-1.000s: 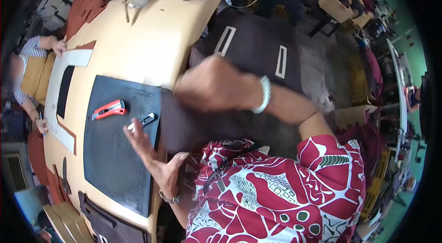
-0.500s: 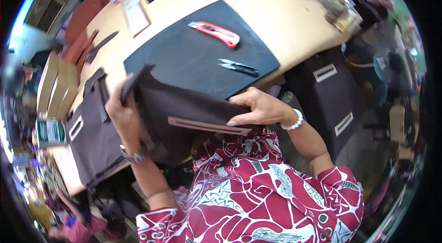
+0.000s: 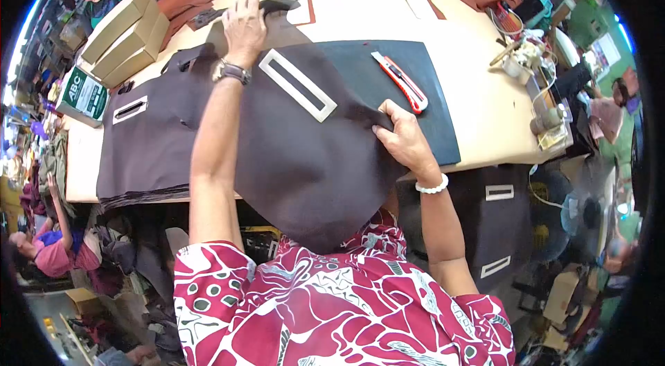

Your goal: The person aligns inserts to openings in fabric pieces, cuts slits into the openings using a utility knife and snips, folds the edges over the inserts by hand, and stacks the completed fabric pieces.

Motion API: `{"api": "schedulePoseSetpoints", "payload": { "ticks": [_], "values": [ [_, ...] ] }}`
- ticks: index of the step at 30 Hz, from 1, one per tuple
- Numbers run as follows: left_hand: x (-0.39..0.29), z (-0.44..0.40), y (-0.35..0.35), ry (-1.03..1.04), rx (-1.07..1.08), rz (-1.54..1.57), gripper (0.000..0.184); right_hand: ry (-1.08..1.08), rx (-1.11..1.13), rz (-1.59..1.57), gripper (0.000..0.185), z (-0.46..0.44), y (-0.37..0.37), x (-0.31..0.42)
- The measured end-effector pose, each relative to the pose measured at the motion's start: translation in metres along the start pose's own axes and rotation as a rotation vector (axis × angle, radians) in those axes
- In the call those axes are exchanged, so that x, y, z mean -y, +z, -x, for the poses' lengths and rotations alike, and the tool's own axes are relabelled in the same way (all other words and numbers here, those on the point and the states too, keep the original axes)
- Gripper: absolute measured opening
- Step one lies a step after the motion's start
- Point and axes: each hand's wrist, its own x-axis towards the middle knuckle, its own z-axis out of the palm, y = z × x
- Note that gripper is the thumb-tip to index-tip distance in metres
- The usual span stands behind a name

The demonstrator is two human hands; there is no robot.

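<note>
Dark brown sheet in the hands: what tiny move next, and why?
Maybe shift the dark brown sheet left onto the layered dark brown pile, because the right hand grips its edge and the pile's top has a cream rectangular frame too.

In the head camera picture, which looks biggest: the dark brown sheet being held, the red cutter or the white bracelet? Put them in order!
Largest to smallest, as they look here:
1. dark brown sheet
2. red cutter
3. white bracelet

The sheet is easily the biggest.
</note>
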Motion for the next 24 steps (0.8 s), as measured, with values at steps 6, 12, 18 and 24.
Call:
{"api": "schedulePoseSetpoints", "payload": {
  "ticks": [6, 12, 18, 24],
  "values": [
    [-0.110, 0.100, -0.078, 0.028, 0.180, 0.491, 0.071, 0.056, 0.052, 0.075, 0.029, -0.020, 0.012, -0.003],
    [-0.155, 0.183, -0.093, -0.007, 0.561, 0.478, 0.075, 0.086, 0.156, -0.361, 0.044, -0.027, 0.001, -0.020],
    [-0.158, 0.184, -0.091, -0.010, 0.552, 0.411, 0.071, 0.102, -0.123, -0.287, 0.047, -0.003, -0.059, -0.017],
    [-0.161, 0.180, -0.096, 0.000, 0.613, 0.377, 0.073, 0.183, -0.387, 0.216, 0.033, 0.054, -0.058, -0.050]
  ]
}}
